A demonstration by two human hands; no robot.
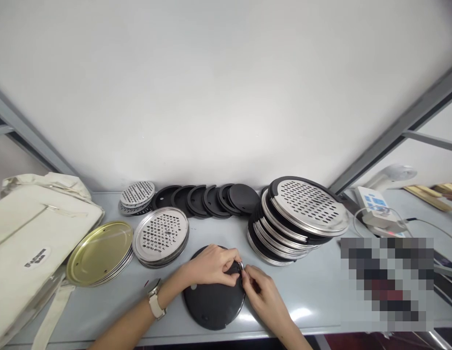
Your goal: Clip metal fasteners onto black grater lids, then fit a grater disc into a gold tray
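Note:
A black round plate [211, 306] lies near the front of the grey table. My left hand [214, 265], with a watch on its wrist, rests over its upper right part; the thumb and forefinger curl in at the rim. At that same edge, my right hand [261, 291] pinches a small shiny metal piece [241, 266], whose exact kind I cannot make out. Behind the hands, to the right, rises a tall stack of perforated metal discs in black rims [306, 206]. On the left sits a pile of perforated metal discs [162, 233].
Gold-coloured round lids [101, 253] lie beside a cream bag [32, 243] at left. Along the wall lean several black discs [211, 200], next to small perforated discs [137, 194]. A white device [379, 209] with a cable stands at right, near a blurred-out patch.

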